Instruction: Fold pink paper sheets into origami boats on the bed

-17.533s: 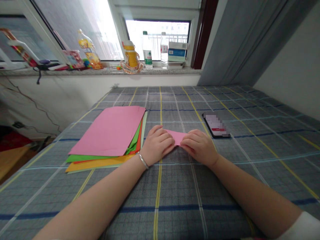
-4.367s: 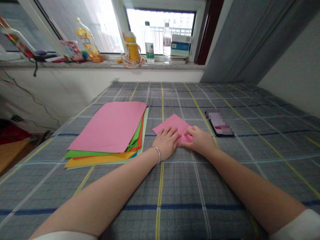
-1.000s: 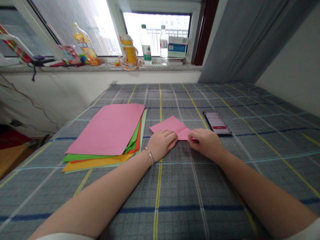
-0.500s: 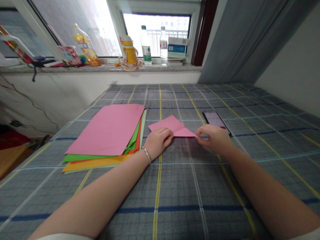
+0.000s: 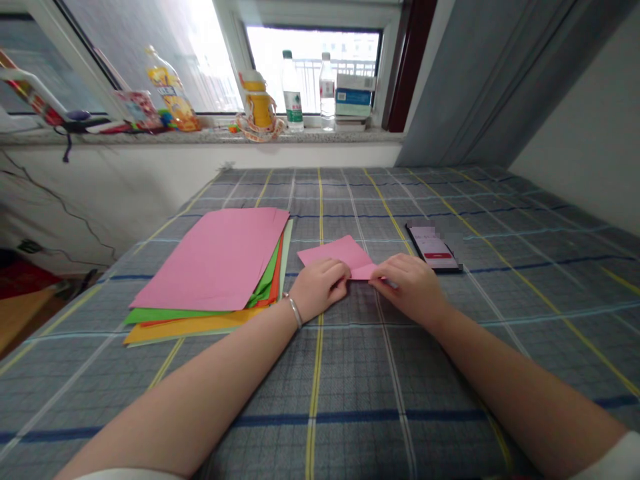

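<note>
A folded piece of pink paper (image 5: pixel 341 251) lies on the plaid cloth between my hands. My left hand (image 5: pixel 321 287), with a bracelet at its wrist, has its fingers curled closed on the paper's near left edge. Thumb and fingers of my right hand (image 5: pixel 407 287) pinch the near right edge, covering that corner. The paper's crease runs toward the right hand. Left of my hands sits a stack of coloured paper (image 5: pixel 215 260), pink on top with green, orange and yellow sheets showing below.
A phone (image 5: pixel 434 248) with its screen lit lies just beyond my right hand. Plaid cloth (image 5: pixel 360 373) covers the whole surface. On the windowsill stand a yellow bottle (image 5: pixel 260 107), two clear bottles (image 5: pixel 293 93) and some boxes (image 5: pixel 354 100).
My right hand has moved left along the paper's near edge, closer to my left hand. The right corner, visible before, is now covered. My left hand has barely shifted.
</note>
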The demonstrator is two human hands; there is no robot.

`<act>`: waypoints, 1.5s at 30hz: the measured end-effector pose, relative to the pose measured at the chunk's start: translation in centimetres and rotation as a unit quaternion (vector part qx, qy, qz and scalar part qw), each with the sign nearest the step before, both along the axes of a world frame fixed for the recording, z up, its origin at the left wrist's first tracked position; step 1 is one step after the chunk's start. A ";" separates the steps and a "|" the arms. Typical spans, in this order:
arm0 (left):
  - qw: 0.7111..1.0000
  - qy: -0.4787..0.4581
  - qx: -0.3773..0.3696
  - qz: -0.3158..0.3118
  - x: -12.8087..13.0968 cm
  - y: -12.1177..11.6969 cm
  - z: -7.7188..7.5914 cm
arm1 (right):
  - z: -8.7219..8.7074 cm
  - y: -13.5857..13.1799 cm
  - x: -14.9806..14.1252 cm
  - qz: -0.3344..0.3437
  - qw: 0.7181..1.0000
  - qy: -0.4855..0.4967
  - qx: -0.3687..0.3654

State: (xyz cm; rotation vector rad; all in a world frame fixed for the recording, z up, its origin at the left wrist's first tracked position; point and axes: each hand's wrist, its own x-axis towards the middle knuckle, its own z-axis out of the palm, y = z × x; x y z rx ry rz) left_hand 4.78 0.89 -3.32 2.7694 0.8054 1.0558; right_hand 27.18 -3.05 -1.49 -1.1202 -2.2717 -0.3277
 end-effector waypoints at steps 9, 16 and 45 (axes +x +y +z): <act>0.994 0.068 0.085 -0.004 0.2 -0.5 0.6 | -0.3 -0.4 -1.5 0.043 0.998 -0.004 -0.040; 0.998 0.038 0.056 0.008 0.1 -0.4 0.7 | -0.3 0.0 -0.6 0.064 0.995 0.046 -0.066; 0.977 0.143 0.154 0.032 -2.4 0.4 2.6 | -0.1 1.8 4.0 0.100 0.963 0.170 -0.185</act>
